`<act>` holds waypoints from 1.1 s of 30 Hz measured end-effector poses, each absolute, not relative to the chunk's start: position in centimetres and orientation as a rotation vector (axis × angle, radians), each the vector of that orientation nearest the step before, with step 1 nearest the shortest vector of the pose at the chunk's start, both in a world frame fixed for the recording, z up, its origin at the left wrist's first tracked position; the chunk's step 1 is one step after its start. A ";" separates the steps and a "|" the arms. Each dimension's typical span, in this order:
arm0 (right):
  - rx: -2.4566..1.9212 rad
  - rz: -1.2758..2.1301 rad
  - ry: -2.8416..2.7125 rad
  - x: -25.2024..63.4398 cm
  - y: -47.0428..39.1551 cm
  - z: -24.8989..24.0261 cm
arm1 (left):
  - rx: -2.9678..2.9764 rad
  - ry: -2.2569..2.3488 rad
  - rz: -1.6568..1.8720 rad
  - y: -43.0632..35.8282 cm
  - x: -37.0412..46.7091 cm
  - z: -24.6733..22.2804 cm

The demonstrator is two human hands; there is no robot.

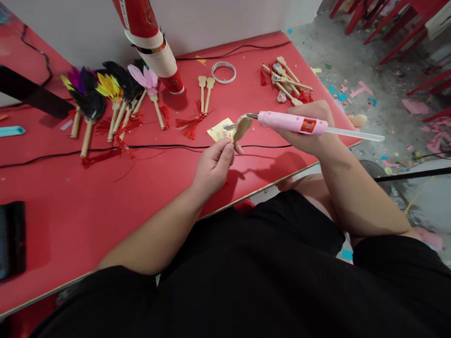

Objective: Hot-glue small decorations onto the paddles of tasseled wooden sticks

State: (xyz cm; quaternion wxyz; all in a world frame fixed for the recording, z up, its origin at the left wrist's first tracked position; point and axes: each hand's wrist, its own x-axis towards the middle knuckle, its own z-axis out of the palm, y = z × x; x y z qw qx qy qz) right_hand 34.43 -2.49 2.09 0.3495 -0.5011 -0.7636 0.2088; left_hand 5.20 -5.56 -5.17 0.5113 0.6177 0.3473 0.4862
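Between the thumb and fingers of my left hand (pixel 215 165) is a small tan paddle-shaped piece (pixel 242 128), tilted up. My right hand (pixel 309 135) is wrapped round a pink glue gun (pixel 283 122), with a clear glue stick (pixel 358 134) poking out of its back end. The gun's metal nozzle (pixel 252 116) is at the upper edge of the paddle-shaped piece; whether it touches I cannot tell. Behind my left hand a yellow paper piece (pixel 221 131) lies on the red table (pixel 137 202), with something small on it.
Feather-topped sticks (pixel 118 89) with red tassels lie at the back left, beside stacked paper cups (pixel 161 57). Two wooden sticks (pixel 206 95), a tape ring (pixel 224 72) and a pile of decorated sticks (pixel 287 80) lie farther right. A black cable (pixel 160 146) crosses the table; a phone (pixel 6 241) lies left.
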 end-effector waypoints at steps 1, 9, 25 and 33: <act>-1.282 0.458 -2.018 34.4 -2.6 2.3 | 1.500 0.851 1.173 -5.6 5.1 -5.1; -1.222 0.272 -2.150 33.8 -3.0 2.8 | 1.595 0.913 1.186 -5.7 4.9 -4.9; -1.097 0.239 -2.131 32.7 -3.9 2.5 | 1.604 0.987 1.247 -6.3 4.9 -4.3; -1.048 0.226 -2.123 32.6 -4.2 2.5 | 1.612 0.991 1.258 -6.3 4.8 -4.1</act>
